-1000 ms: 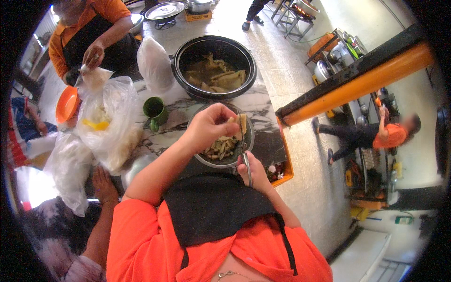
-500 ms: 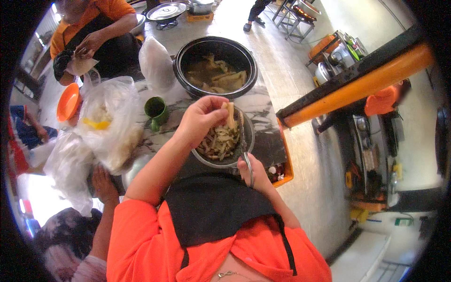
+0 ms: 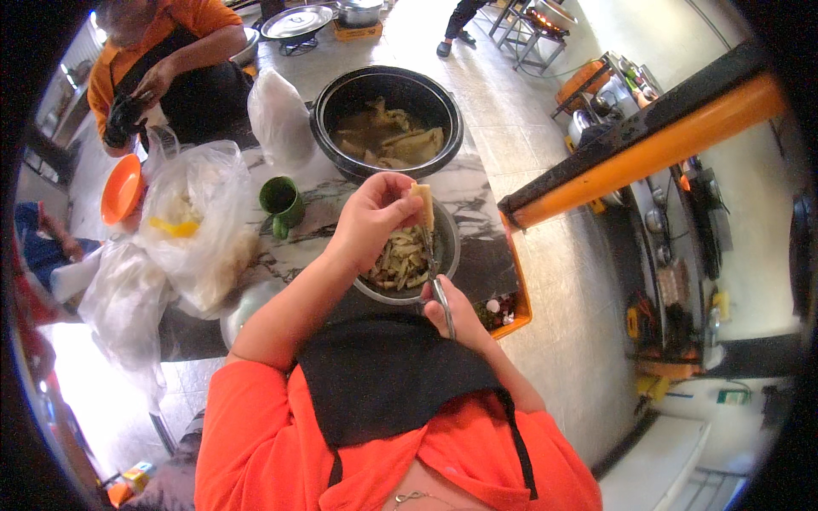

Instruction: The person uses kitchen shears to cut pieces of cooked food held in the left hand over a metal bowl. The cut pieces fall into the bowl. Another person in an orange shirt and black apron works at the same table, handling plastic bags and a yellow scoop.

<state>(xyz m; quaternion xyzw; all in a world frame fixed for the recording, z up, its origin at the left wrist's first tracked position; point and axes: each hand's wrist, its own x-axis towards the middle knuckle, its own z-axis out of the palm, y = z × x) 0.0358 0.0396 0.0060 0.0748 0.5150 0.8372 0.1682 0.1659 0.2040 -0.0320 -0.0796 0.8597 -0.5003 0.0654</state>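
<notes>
My left hand (image 3: 381,220) pinches a pale yellowish strip of food (image 3: 424,203) upright between thumb and fingers. My right hand (image 3: 457,310) grips a pair of metal scissors (image 3: 440,297), its blades pointing away from me and up against the strip. Both hands are over a grey metal bowl (image 3: 454,260). Inside lie many short cut strips (image 3: 399,262) of the same pale and brownish food. Just beyond the bowl stands a big black pot (image 3: 320,136), where larger pale pieces (image 3: 413,146) sit in brownish liquid.
A green mug (image 3: 282,206), a filled white plastic bag (image 3: 279,119), clear bags (image 3: 192,213) and an orange plate (image 3: 122,189) stand left on the marbled table (image 3: 477,192). An orange-and-black beam (image 3: 630,162) juts in from the right. A co-worker (image 3: 170,68) works at far left.
The scissors and my right hand have shifted slightly left, bringing the blades against the strip. The person's arm near my left elbow has gone from the table. The distant orange-clothed person is hidden.
</notes>
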